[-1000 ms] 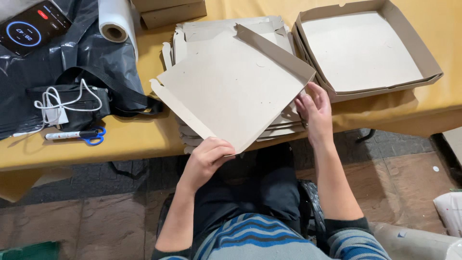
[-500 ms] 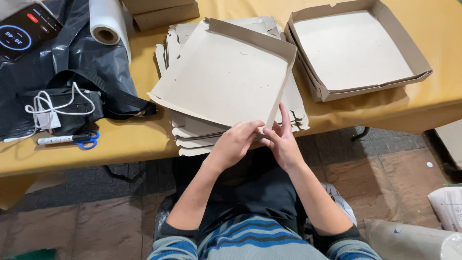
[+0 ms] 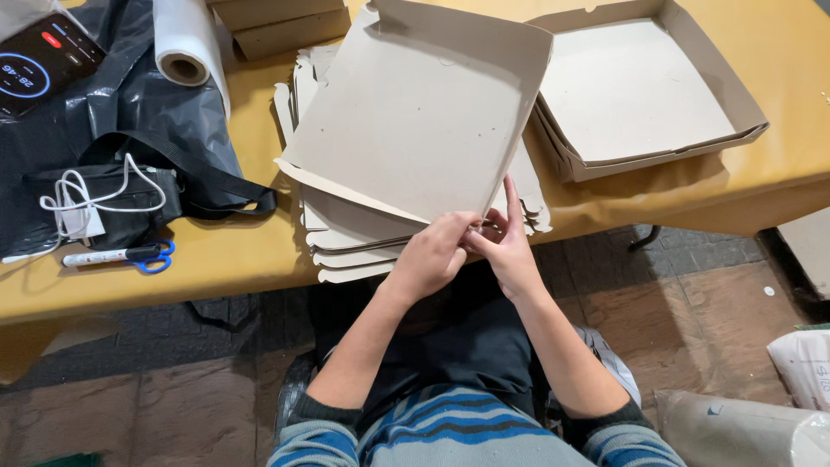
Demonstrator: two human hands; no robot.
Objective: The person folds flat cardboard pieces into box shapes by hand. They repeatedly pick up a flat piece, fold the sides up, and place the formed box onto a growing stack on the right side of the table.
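Observation:
A grey cardboard box blank [image 3: 424, 121], partly folded with raised side flaps, lies tilted over a stack of flat blanks [image 3: 346, 246] on the yellow table [image 3: 216, 268]. My left hand [image 3: 432, 255] and my right hand [image 3: 506, 246] meet at its near corner, both pinching the cardboard edge there. My right index finger points up along the blank's right side.
A finished open box [image 3: 640, 95] sits on the table at the right. At the left lie a black bag [image 3: 130, 121], a white cable [image 3: 82, 199], blue scissors with a marker [image 3: 130, 256], a plastic film roll [image 3: 186, 43] and a phone showing a timer [image 3: 39, 60].
The blank has been turned and brought closer. My hands, apart a second ago at its two sides, have come together at the near corner and stay pinched there.

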